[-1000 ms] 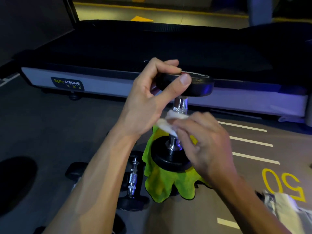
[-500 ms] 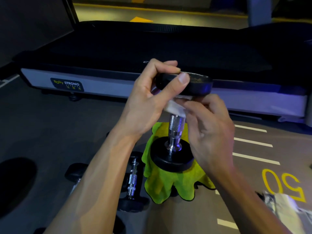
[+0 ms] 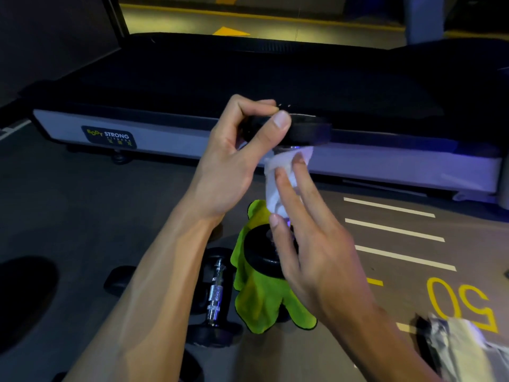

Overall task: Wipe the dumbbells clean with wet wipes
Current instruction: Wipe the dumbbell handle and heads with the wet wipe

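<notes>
While left hand (image 3: 234, 161) grips dumbbell (image 3: 303, 129), right hand (image 3: 311, 244) presses wipe (image 3: 278, 175)

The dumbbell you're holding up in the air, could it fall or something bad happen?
It might. The left hand grips only the top plate of the upright dumbbell, so a damp plate could slip and drop onto the green cloth or the second dumbbell lying on the floor below. The right hand presses the wet wipe against the handle with straight fingers, so the wipe could slide off mid-stroke.
</notes>
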The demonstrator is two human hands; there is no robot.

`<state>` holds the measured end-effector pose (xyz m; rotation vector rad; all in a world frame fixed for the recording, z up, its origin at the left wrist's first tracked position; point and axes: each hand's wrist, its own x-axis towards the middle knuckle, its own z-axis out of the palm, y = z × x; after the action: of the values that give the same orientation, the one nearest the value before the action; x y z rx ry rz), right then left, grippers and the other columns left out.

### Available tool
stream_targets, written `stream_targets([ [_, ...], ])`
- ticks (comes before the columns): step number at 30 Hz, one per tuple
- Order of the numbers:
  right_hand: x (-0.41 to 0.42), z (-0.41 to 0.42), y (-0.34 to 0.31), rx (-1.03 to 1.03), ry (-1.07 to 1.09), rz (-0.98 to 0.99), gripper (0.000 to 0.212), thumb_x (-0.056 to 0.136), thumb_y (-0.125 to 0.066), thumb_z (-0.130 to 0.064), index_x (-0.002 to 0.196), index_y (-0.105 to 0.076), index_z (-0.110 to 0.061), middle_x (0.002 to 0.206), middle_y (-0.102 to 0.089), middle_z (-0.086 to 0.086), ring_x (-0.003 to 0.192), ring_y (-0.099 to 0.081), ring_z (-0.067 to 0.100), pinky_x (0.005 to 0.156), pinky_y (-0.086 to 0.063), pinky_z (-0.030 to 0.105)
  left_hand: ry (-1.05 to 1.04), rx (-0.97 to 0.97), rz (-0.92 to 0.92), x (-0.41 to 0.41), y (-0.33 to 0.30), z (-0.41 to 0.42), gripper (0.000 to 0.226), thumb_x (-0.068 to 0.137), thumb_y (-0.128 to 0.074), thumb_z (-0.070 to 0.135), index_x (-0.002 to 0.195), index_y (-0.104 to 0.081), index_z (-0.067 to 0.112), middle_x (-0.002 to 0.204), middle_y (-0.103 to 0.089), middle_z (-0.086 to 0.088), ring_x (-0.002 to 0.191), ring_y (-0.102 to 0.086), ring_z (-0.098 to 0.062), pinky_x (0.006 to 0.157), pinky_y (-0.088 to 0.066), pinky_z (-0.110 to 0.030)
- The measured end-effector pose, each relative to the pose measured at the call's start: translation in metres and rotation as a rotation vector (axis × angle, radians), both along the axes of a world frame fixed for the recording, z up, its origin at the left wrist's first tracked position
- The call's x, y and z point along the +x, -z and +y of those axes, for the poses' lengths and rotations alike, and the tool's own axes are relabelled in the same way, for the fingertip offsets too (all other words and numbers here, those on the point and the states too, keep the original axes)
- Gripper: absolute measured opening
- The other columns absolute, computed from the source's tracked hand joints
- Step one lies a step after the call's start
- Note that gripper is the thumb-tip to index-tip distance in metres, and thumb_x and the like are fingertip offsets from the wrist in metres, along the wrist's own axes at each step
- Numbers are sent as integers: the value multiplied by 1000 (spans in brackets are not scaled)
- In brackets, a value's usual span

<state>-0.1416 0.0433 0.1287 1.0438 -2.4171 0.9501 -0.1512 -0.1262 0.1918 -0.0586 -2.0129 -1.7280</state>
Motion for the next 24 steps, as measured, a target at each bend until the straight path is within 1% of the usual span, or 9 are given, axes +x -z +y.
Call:
stream_targets([
  [2, 3, 5, 8, 39, -32, 4, 53, 108, -48, -25, 159, -41, -11, 173, -22, 3, 154, -36, 18, 115, -45, 37, -18, 13, -2, 0, 0, -1, 10, 97, -67, 43, 103, -63, 36, 132, -67, 12, 131, -58, -2, 117, -44, -47],
  [5, 7, 12, 9, 104, -37, 12, 55, 108, -43, -32, 158, -43, -11, 173, -23, 2, 155, -34, 16, 116, -41, 36, -19, 13, 4, 1, 1, -3, 12, 93, -65, 48, 101, -64, 39, 133, -67, 13, 131, -58, -2, 116, -45, -45],
  [8, 4, 9, -2, 105, -59, -34, 59, 109, -40, -39, 162, -34, -13, 175, -15, -2, 160, -17, 8, 125, -27, 27, -2, 1, 6, 1, 2, -1, 9, 98, -66, 42, 104, -63, 37, 136, -65, 12, 133, -57, -1, 117, -44, -47],
  [10, 1, 4, -8, 99, -46, -27, 60, 111, -38, -41, 164, -29, -13, 175, -11, -4, 161, -8, 6, 128, -15, 21, 6, -6, 0, 2, 1, -1, 8, 100, -64, 36, 107, -62, 34, 136, -64, 11, 134, -56, 0, 118, -44, -47],
  [11, 1, 2, -8, 109, -43, -21, 61, 111, -38, -41, 164, -28, -14, 175, -10, -4, 161, -5, 6, 128, -13, 21, 3, -5, -2, 1, 1, -1, 8, 100, -64, 36, 107, -62, 33, 136, -64, 11, 134, -56, 0, 118, -44, -47],
  [16, 10, 14, 7, 249, -76, 25, 61, 112, -30, -45, 162, -33, -10, 175, -16, -1, 162, -10, 16, 128, -24, 37, -25, 10, 7, -1, 1, -2, 14, 95, -66, 45, 105, -64, 35, 135, -67, 10, 132, -59, -6, 117, -45, -47],
  [19, 5, 17, -1, 304, -84, 64, 63, 112, -24, -50, 162, -34, -12, 174, -16, -4, 162, -9, 16, 128, -20, 34, -21, 14, 15, 1, 3, -2, 11, 96, -66, 44, 105, -63, 37, 137, -66, 9, 133, -59, -4, 117, -45, -46],
  [22, -8, 8, -20, 309, -78, 72, 63, 111, -26, -51, 165, -27, -17, 175, -10, -8, 163, -1, 15, 130, -9, 27, -7, 11, 9, 1, 1, -1, 9, 100, -64, 36, 108, -62, 32, 137, -65, 8, 135, -57, -3, 119, -44, -49],
  [24, -9, 2, -23, 318, -69, 61, 64, 111, -27, -51, 166, -23, -19, 175, -5, -11, 162, 6, 15, 130, -6, 25, -4, 5, 8, 1, -1, 1, 9, 99, -64, 35, 107, -62, 30, 135, -65, 8, 135, -56, -2, 119, -44, -49],
])
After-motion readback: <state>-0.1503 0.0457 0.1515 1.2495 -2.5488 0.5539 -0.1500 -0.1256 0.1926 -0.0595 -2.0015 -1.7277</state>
